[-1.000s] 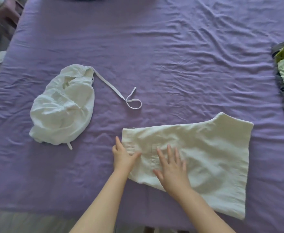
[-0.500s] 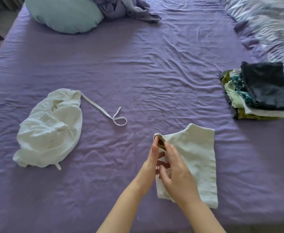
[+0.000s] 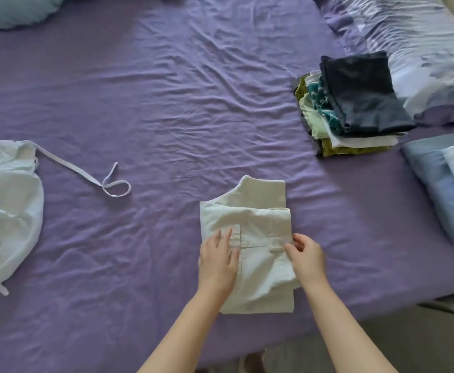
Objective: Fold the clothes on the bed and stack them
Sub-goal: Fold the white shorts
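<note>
Left hand [image 3: 218, 261] flat, fingers straight, pressing the near-left part of the folded cream shorts [image 3: 258, 238]. Right hand [image 3: 305, 255] pinching the shorts' right edge at the waistband fold. Shorts lie on the purple bed sheet [image 3: 166, 103], near its front edge. Stack of folded clothes [image 3: 352, 103], dark piece on top, far right of the shorts; folded blue pile [image 3: 441, 189] right. Crumpled white garment [image 3: 5, 211] with loose strap [image 3: 86, 173] well left.

Head camera looks steeply down, close over the bed [image 3: 166, 103].
</note>
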{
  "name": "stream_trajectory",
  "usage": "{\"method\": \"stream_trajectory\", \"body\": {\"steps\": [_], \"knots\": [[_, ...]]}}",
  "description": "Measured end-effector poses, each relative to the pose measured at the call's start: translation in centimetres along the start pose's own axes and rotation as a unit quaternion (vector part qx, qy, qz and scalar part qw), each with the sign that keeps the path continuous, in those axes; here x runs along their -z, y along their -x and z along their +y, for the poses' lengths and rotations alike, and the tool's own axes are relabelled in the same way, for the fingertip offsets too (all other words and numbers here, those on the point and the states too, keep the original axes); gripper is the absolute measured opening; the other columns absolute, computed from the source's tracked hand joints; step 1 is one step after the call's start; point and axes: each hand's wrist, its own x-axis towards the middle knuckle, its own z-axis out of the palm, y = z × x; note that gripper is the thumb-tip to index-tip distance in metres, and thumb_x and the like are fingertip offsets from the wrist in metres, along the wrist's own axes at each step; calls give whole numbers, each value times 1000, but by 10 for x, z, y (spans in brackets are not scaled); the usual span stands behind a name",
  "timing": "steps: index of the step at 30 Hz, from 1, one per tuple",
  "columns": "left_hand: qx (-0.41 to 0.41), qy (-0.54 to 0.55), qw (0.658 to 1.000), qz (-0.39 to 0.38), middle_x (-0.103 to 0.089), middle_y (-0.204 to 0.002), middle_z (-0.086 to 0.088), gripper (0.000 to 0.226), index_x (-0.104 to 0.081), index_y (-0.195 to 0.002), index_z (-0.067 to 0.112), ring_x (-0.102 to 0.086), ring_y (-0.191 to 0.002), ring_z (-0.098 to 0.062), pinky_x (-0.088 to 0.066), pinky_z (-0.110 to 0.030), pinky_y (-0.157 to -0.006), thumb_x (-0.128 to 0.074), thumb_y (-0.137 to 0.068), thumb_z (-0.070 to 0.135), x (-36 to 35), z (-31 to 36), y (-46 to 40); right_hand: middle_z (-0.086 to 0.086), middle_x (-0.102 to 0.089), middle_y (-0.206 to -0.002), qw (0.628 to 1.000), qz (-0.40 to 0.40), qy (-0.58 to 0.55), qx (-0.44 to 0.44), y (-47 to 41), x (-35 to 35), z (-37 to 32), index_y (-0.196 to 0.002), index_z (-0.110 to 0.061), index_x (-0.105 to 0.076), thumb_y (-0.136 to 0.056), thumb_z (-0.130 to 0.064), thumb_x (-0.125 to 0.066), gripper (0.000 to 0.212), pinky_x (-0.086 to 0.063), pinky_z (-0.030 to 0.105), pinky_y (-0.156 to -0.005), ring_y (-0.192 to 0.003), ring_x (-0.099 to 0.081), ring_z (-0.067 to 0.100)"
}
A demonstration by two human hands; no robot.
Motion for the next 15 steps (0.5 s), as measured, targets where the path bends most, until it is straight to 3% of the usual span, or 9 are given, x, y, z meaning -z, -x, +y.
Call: {"method": "stream_trajectory", "body": {"steps": [4,7,10,12,15], "knots": [[-12,-170,985,-40,17,-159,-1,57,-11,-150,36,20,-145,-23,0,-47,-118,-34,-99,46,-25,-11,-8,10,-69,-101,999,0,39,1,-23,-10,17,-109,-7,-67,-85,-7,-61,24,-39,29,-73,-95,-59,25],[8,-232,971,-63,30,-155,-5,71,-3,-150,38,31,-141,-27,1,-51,-116,-39,-93,58,-42,-16,-16,15,-58,-119,998,-3,67,9,-29,-20,26,-114,-5,-64,-85,-5,-60,29,-35,30,-90,-111,-49,31],[36,-222,972,-59,30,-155,-5,81,-5,-150,40,28,-142,-27,-6,-49,-118,-53,-87,58,-44,-21,-21,16,-49,-130,1000,-12,21,-17,-25,-24,31,-132,-5,-48,-87,-7,-59,46,-38,34,-96,-117,-48,31],[75,-181,980,-25,30,-155,-4,99,2,-151,36,19,-145,-26,-14,-46,-118,-63,-80,59,-43,-18,-22,18,-49,-133,999,-18,0,-49,-23,-27,33,-138,-2,-38,-90,-12,-57,52,-39,36,-95,-119,-48,33],[188,-17,979,81,-1,-159,-10,114,6,-152,27,-16,-141,-31,-28,-43,-110,-74,-73,48,-37,-8,-23,17,-56,-128,994,-64,17,-92,-26,-27,33,-137,-2,-39,-94,-24,-51,49,-42,40,-93,-116,-52,34]]}}
